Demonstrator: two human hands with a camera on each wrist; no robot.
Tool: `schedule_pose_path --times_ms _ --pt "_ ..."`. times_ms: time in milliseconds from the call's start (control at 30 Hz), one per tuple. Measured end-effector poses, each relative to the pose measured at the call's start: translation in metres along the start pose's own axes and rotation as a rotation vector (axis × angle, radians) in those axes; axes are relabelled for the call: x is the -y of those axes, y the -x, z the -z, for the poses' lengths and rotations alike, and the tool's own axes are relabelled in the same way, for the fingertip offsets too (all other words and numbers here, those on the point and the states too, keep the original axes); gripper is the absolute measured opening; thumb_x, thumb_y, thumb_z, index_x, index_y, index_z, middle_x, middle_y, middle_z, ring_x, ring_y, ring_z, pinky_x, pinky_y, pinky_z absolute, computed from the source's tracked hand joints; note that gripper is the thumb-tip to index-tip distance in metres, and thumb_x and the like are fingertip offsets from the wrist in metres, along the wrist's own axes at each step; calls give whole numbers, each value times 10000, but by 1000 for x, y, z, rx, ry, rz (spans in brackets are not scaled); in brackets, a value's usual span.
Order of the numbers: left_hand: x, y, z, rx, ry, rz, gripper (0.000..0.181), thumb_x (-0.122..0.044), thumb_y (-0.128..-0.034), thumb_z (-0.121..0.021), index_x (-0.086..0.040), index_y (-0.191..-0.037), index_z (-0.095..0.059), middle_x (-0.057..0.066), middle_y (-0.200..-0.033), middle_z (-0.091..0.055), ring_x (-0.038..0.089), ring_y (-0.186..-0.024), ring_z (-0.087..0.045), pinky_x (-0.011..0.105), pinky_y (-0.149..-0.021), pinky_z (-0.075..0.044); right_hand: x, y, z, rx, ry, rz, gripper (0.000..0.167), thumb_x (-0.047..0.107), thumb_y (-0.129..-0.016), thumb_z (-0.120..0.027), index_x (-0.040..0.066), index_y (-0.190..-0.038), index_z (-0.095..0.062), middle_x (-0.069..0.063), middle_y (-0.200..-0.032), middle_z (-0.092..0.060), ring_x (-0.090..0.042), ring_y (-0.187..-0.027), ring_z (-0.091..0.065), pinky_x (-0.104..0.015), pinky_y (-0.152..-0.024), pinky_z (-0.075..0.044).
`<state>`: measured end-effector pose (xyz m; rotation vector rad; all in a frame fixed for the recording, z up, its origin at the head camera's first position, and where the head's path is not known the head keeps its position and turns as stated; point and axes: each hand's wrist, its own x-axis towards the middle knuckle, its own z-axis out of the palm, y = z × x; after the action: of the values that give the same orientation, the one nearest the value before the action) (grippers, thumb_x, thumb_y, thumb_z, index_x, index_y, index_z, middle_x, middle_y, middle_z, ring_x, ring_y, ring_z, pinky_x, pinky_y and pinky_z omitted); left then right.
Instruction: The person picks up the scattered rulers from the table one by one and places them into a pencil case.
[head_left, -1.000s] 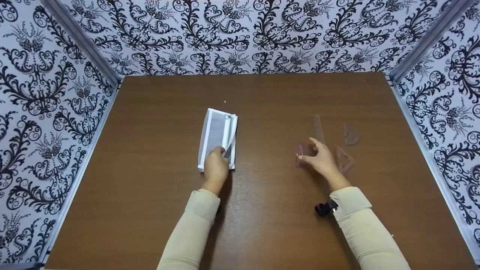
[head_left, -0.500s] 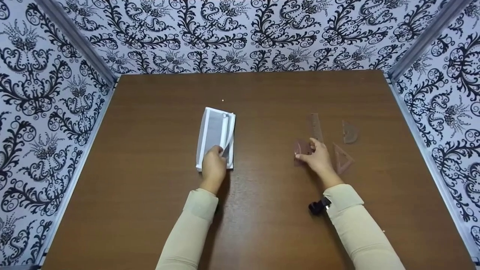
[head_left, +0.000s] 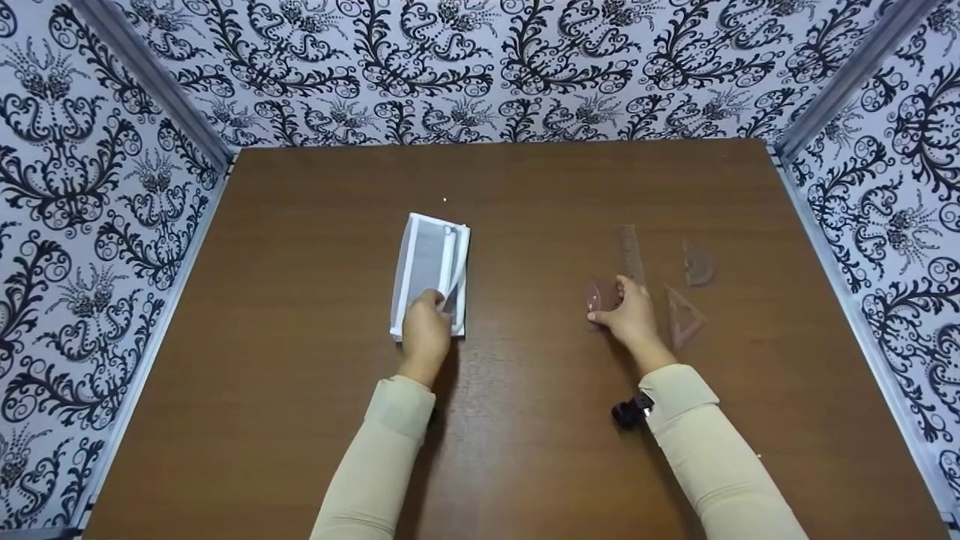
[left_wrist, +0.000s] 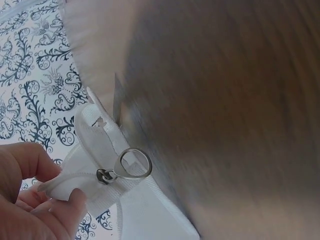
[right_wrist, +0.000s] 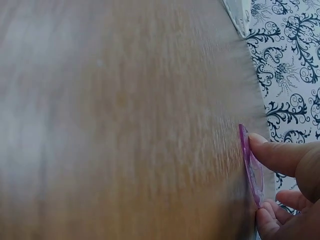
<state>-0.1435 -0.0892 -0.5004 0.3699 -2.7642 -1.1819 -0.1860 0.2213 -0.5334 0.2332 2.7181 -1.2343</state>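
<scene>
A white mesh zip pouch [head_left: 429, 251] lies left of the table's middle, and my left hand [head_left: 427, 330] pinches the edge of its opening. In the left wrist view a metal ring pull [left_wrist: 134, 164] hangs from the zipper beside my left thumb and fingers [left_wrist: 42, 200]. My right hand [head_left: 634, 319] holds a pinkish transparent piece [head_left: 602, 295] between thumb and fingers. The right wrist view shows this purple-edged piece [right_wrist: 252, 165] tilted up on edge in my right hand [right_wrist: 295, 175].
A transparent ruler [head_left: 630, 251] lies just beyond my right hand. To its right are a clear protractor [head_left: 698, 264] and a pinkish set square [head_left: 683, 319]. Patterned walls [head_left: 480, 71] stand along the back and sides of the wooden table [head_left: 525, 420].
My right hand has shifted slightly left, and its thumb and fingers have drawn together on the pinkish piece. My left hand keeps its pinch on the pouch.
</scene>
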Motion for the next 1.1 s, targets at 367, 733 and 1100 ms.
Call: schedule_pose_path --times_ms 367,733,1100 --pt "-1 0 1 -41 -29 -14 250 82 -791 -542 43 -1004 -665 207 -938 -691 365 -880 -655 457 -775 -517 9 -4 -1 18 92 3 808 102 -771 -790 -128 -1407 -346 -348 -1365 -413 -467 -1288 -368 -514 -1086 -297" --pt "-2 -1 2 -11 -12 0 236 73 -814 -552 48 -1023 -658 210 -952 -690 361 -886 -653 459 -785 -514 7 -8 2 26 119 7 758 86 -773 -772 -114 -1391 -381 -377 -1375 -378 -512 -1294 -319 -544 -1096 -259" --pt "-1 1 4 -25 -25 -21 242 82 -808 -534 45 -1010 -660 212 -961 -689 364 -904 -654 452 -784 -516 7 -8 -1 -27 22 3 709 1 -763 -751 -76 -1385 -420 -329 -1283 -479 -439 -1236 -399 -497 -1067 -314"
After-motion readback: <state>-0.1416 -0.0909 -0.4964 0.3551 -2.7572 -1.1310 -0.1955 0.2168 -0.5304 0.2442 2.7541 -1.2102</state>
